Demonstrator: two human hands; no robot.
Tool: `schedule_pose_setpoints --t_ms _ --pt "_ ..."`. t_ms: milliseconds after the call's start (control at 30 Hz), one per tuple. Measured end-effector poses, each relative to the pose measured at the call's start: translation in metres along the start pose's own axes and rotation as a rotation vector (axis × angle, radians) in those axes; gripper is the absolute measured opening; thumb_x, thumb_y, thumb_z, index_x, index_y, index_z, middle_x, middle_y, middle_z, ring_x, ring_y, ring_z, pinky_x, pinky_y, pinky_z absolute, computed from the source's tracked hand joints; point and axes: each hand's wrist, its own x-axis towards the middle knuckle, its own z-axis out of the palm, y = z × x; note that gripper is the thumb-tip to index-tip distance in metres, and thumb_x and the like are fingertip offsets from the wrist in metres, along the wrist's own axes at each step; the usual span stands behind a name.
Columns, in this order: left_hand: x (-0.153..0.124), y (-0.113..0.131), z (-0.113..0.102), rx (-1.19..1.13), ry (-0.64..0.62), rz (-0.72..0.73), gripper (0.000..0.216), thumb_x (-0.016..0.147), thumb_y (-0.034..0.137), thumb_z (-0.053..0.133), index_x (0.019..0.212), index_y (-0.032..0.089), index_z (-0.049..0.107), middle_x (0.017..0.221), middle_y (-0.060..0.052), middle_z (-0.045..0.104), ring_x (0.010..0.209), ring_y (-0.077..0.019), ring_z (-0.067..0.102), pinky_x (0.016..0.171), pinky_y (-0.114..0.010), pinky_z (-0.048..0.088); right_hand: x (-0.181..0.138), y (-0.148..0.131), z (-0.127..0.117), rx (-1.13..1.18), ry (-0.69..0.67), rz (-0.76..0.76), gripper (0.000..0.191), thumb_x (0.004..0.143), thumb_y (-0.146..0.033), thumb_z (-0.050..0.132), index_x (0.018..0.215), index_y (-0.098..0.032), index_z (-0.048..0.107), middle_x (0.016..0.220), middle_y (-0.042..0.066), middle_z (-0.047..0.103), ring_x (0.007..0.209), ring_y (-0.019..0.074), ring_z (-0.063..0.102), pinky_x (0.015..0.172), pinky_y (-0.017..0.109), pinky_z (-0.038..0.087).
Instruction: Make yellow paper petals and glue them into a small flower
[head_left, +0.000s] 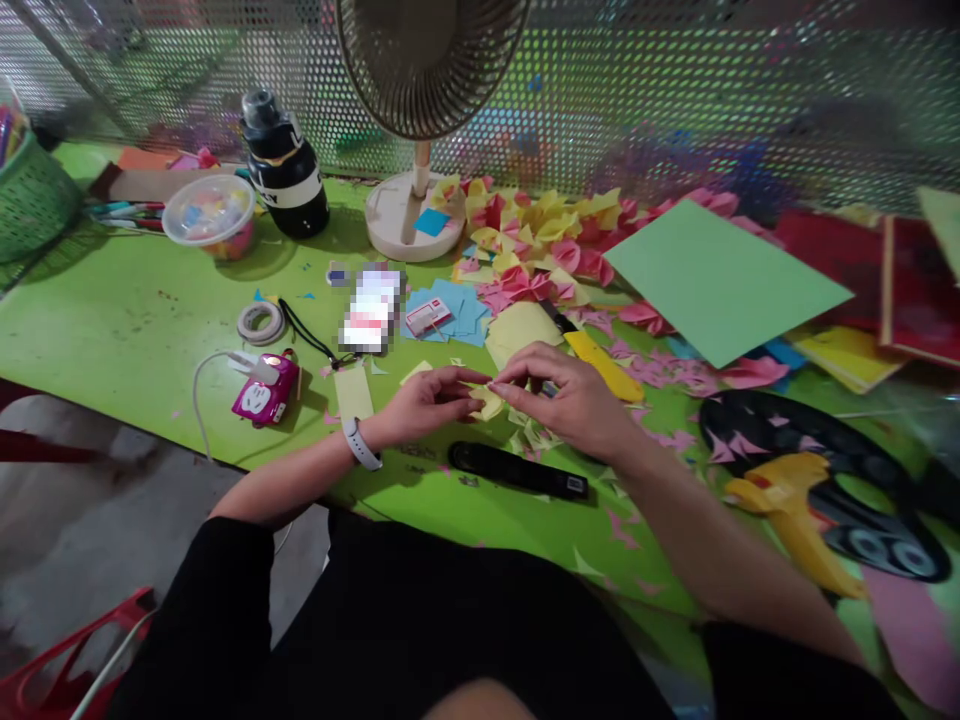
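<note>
Between my two hands is a small yellow paper piece (489, 404), partly hidden by fingers. My left hand (437, 402) pinches it from the left side. From the right, my right hand (564, 395) has thumb and forefinger closed at the paper's upper edge, the fingertips of both hands nearly meeting. Just below them lies a black stapler (517, 471) on the green table (172, 350). A yellow-handled utility knife (604, 366) rests beyond my right hand. Pale yellow sheets (517, 334) and yellow scraps lie close around the hands.
Folded yellow and pink paper pieces (555, 225) are heaped behind, beside a fan (414, 215). Blue squares carry a small box (428, 317). A phone (373, 308), tape roll (261, 323), pink power adapter (267, 388) and bottle (289, 180) stand left; a yellow glue gun (795, 500) lies right.
</note>
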Motion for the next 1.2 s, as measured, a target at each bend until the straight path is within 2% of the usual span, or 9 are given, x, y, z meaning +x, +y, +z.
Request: schedule_pose_setpoints --t_ms 167,267,333,500,600,667,767,933,1200 --pt "0.000 -0.001 0.001 0.107 0.150 0.038 0.039 0.077 0.034 0.078 0.106 0.010 0.069 0.090 -0.009 0.075 0.081 -0.0152 0.072 0.082 -0.032 0.058 0.000 -0.003 0.003 -0.009 0.080 0.091 0.021 0.085 -0.042 0.067 0.082 -0.021 0.065 0.080 0.004 0.065 0.065 0.0148 0.056 0.058 0.029 0.045" --pt "0.001 -0.001 0.001 0.106 0.264 0.104 0.037 0.076 0.038 0.079 0.098 0.010 0.070 0.091 -0.009 0.075 0.082 -0.0155 0.072 0.081 -0.031 0.058 -0.002 -0.003 0.005 0.036 -0.028 0.225 0.027 0.081 -0.046 0.070 0.082 -0.020 0.064 0.074 0.002 0.065 0.060 0.0143 0.055 0.052 0.027 0.043" --pt "0.001 -0.001 0.000 0.088 0.286 0.110 0.037 0.076 0.040 0.079 0.096 0.010 0.070 0.090 -0.009 0.076 0.080 -0.0152 0.072 0.080 -0.031 0.059 -0.004 -0.001 0.007 0.080 -0.088 0.270 0.027 0.081 -0.046 0.069 0.080 -0.020 0.064 0.070 0.002 0.064 0.059 0.0144 0.055 0.052 0.027 0.043" --pt "0.002 0.006 -0.002 0.075 0.263 0.127 0.037 0.075 0.039 0.079 0.098 0.012 0.069 0.094 -0.010 0.076 0.084 -0.0158 0.072 0.083 -0.031 0.059 -0.004 0.010 0.008 0.176 -0.083 0.330 0.028 0.085 -0.048 0.065 0.083 -0.020 0.065 0.074 0.003 0.067 0.063 0.0150 0.058 0.056 0.028 0.045" --pt "0.002 0.013 -0.008 0.150 0.335 0.194 0.036 0.083 0.038 0.073 0.108 0.013 0.066 0.103 -0.011 0.075 0.094 -0.0170 0.072 0.085 -0.030 0.058 -0.003 0.015 -0.003 0.153 -0.217 0.413 0.034 0.082 -0.055 0.066 0.085 -0.020 0.066 0.073 0.003 0.068 0.063 0.0158 0.061 0.055 0.028 0.045" --pt "0.003 0.016 -0.014 0.253 0.379 0.211 0.033 0.088 0.037 0.066 0.109 0.012 0.064 0.100 -0.011 0.074 0.088 -0.0155 0.072 0.078 -0.028 0.058 -0.002 0.016 -0.010 0.103 -0.355 0.476 0.037 0.080 -0.058 0.067 0.087 -0.021 0.068 0.071 0.003 0.069 0.060 0.0162 0.062 0.053 0.028 0.044" --pt "0.003 0.016 -0.020 0.607 0.315 0.129 0.028 0.089 0.033 0.062 0.108 0.012 0.066 0.093 -0.010 0.074 0.080 -0.0152 0.070 0.069 -0.026 0.055 0.000 0.016 -0.011 0.070 -0.457 0.542 0.035 0.080 -0.056 0.067 0.085 -0.021 0.068 0.074 0.004 0.072 0.059 0.0174 0.066 0.053 0.028 0.047" --pt "0.001 0.012 -0.014 1.278 0.107 -0.013 0.025 0.087 0.031 0.062 0.105 0.015 0.069 0.099 -0.010 0.071 0.079 -0.0189 0.066 0.063 -0.027 0.046 0.000 0.020 0.004 0.175 -0.465 0.616 0.034 0.081 -0.054 0.067 0.086 -0.021 0.063 0.089 0.007 0.073 0.061 0.0187 0.071 0.051 0.029 0.052" --pt "0.001 0.003 -0.008 1.376 0.086 -0.042 0.025 0.089 0.036 0.060 0.101 0.015 0.066 0.093 -0.007 0.068 0.075 -0.0190 0.064 0.060 -0.028 0.043 -0.003 0.021 0.015 -0.006 -0.331 0.531 0.025 0.084 -0.046 0.063 0.086 -0.021 0.067 0.082 0.003 0.074 0.060 0.0183 0.070 0.057 0.030 0.053"
